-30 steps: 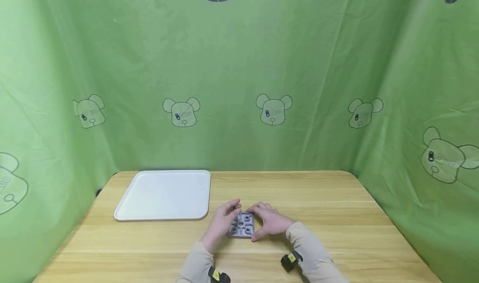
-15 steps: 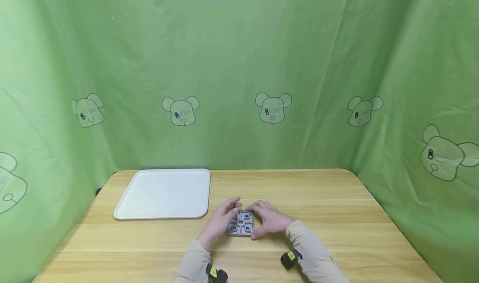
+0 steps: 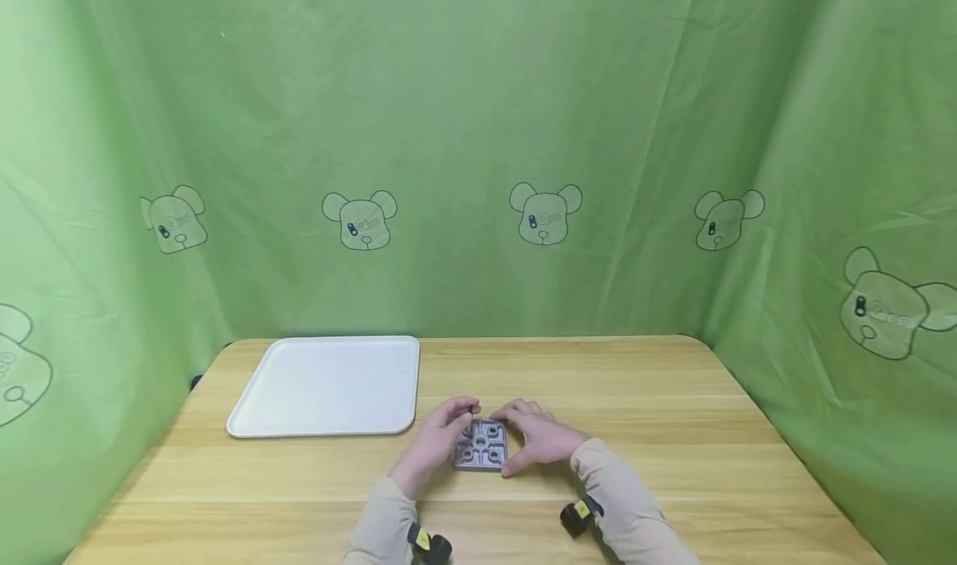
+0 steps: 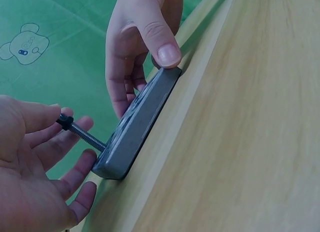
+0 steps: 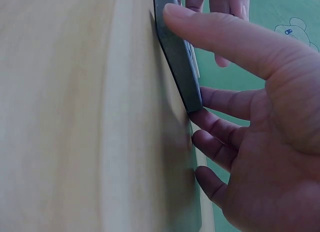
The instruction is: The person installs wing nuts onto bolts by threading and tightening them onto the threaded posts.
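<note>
A grey square metal plate (image 3: 482, 459) with recessed corners and a round centre hole lies flat on the wooden table. My right hand (image 3: 544, 439) holds it at the right side, thumb on the near corner and fingers at the far one. Over the plate's far left corner, my left hand (image 3: 434, 442) pinches the dark top end of a bolt (image 4: 89, 136) between thumb and index finger. The bolt's threaded shank points down into the plate's face; its lower tip is hidden. The left hand's other fingers are spread, some close to the plate's edge.
A white rectangular tray (image 3: 325, 386) lies at the back left of the wooden table (image 3: 673, 415). Green printed curtains (image 3: 449, 133) stand behind the table and on both sides. Each forearm wears a black wrist camera (image 3: 576, 519).
My left hand has shifted slightly left, its fingers drawing in around the top of the bolt. The right hand and the plate stay in place.
</note>
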Demonstrator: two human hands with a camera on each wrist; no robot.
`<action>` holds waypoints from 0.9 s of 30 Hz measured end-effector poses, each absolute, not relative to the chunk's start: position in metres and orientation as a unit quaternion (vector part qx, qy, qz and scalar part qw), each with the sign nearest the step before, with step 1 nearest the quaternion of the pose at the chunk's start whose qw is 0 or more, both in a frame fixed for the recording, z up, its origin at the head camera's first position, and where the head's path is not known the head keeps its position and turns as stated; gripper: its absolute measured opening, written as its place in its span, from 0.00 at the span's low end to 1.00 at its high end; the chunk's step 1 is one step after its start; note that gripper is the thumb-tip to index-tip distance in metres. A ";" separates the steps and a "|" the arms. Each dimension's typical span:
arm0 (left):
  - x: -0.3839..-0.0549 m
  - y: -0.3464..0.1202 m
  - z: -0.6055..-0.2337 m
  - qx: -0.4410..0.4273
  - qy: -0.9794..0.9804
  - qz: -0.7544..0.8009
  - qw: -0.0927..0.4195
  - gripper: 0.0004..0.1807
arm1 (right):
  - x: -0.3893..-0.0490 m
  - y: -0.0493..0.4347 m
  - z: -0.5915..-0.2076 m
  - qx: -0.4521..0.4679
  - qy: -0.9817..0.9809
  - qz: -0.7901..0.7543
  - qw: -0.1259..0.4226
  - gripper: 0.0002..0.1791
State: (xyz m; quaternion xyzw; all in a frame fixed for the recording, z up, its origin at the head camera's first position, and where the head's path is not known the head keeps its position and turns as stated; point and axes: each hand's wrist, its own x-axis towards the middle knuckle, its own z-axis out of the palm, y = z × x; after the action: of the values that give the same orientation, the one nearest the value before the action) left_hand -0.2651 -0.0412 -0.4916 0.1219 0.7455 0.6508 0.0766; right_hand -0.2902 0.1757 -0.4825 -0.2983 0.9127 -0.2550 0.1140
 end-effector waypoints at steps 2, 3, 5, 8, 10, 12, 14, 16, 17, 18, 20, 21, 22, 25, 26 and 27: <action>-0.266 -0.042 -0.492 0.121 0.749 0.647 0.077 0.20 | -0.290 0.176 -0.482 -0.299 0.913 -0.255 0.113 0.49; -0.266 -0.042 -0.492 0.122 0.749 0.647 0.076 0.20 | -0.290 0.176 -0.482 -0.299 0.913 -0.255 0.112 0.49; -0.267 -0.042 -0.493 0.125 0.748 0.647 0.074 0.20 | -0.290 0.175 -0.482 -0.300 0.913 -0.254 0.111 0.49; -0.267 -0.042 -0.493 0.130 0.746 0.650 0.070 0.20 | -0.290 0.176 -0.482 -0.301 0.913 -0.252 0.109 0.49; -0.266 -0.042 -0.493 0.130 0.746 0.649 0.067 0.19 | -0.290 0.176 -0.482 -0.302 0.913 -0.252 0.110 0.49; -0.266 -0.042 -0.493 0.129 0.749 0.647 0.064 0.19 | -0.290 0.176 -0.483 -0.302 0.913 -0.252 0.111 0.49; -0.266 -0.042 -0.493 0.126 0.753 0.644 0.060 0.19 | -0.291 0.176 -0.483 -0.303 0.912 -0.252 0.113 0.49; -0.267 -0.042 -0.494 0.118 0.753 0.644 0.058 0.18 | -0.291 0.176 -0.484 -0.303 0.912 -0.253 0.113 0.49; -0.267 -0.042 -0.494 0.114 0.754 0.644 0.057 0.18 | -0.292 0.176 -0.484 -0.303 0.912 -0.253 0.113 0.49; -0.267 -0.042 -0.494 0.112 0.755 0.643 0.054 0.18 | -0.292 0.177 -0.484 -0.302 0.912 -0.253 0.114 0.49; -0.267 -0.042 -0.494 0.102 0.754 0.647 0.051 0.18 | -0.292 0.177 -0.484 -0.301 0.912 -0.253 0.114 0.49; -0.268 -0.042 -0.494 0.100 0.753 0.648 0.049 0.18 | -0.292 0.177 -0.484 -0.299 0.913 -0.253 0.115 0.49; -0.268 -0.043 -0.494 0.098 0.753 0.649 0.047 0.17 | -0.292 0.177 -0.484 -0.298 0.913 -0.254 0.115 0.49; -0.269 -0.043 -0.493 0.094 0.748 0.655 0.041 0.17 | -0.291 0.177 -0.484 -0.296 0.914 -0.253 0.115 0.49; -0.269 -0.043 -0.493 0.091 0.748 0.657 0.039 0.17 | -0.291 0.177 -0.484 -0.296 0.914 -0.253 0.115 0.49; -0.269 -0.043 -0.493 0.088 0.747 0.658 0.036 0.17 | -0.291 0.177 -0.484 -0.295 0.914 -0.254 0.115 0.49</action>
State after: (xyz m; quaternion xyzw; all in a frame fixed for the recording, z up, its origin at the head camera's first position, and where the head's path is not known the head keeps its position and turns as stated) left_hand -0.2692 -0.0426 -0.4935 0.0884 0.7469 0.6581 0.0361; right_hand -0.2911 0.1766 -0.4838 -0.2953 0.9137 -0.2545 0.1150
